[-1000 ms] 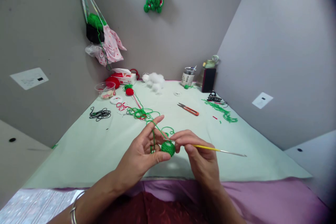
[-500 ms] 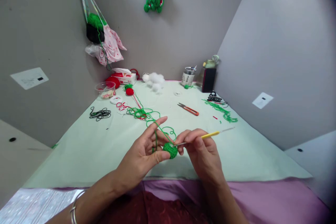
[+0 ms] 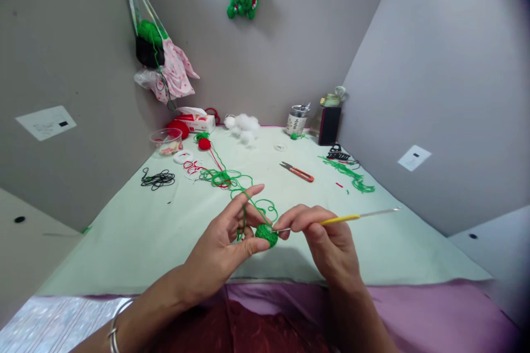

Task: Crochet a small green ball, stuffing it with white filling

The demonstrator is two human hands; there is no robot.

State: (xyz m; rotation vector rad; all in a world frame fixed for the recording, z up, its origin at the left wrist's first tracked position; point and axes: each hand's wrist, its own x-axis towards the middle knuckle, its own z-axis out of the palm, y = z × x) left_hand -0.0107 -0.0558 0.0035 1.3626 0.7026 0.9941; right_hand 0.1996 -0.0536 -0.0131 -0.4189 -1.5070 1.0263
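Observation:
Between thumb and fingers, my left hand [image 3: 227,237] pinches a small round green crochet piece [image 3: 266,235]. Its index finger is raised, with green yarn [image 3: 257,207] running over it down to the piece. My right hand [image 3: 327,237] grips a crochet hook [image 3: 342,219] with a yellow handle, like a pen. The hook's near tip meets the upper right edge of the crochet piece, and its other metal end points right. More green yarn lies in loose loops [image 3: 221,177] on the table beyond my left hand.
Orange thread snips [image 3: 297,171] lie ahead of my hands. Cut green strands [image 3: 351,174] and black scissors [image 3: 337,153] are at right, black cord [image 3: 158,178] at left. Farther back stand a plastic tub [image 3: 166,142], tissue pack [image 3: 196,121], white stuffing [image 3: 247,128] and a pen can [image 3: 297,119].
My right hand has shifted slightly right, and the hook's far end now reaches farther right and a little lower. The crochet piece has tilted slightly and moved a bit left.

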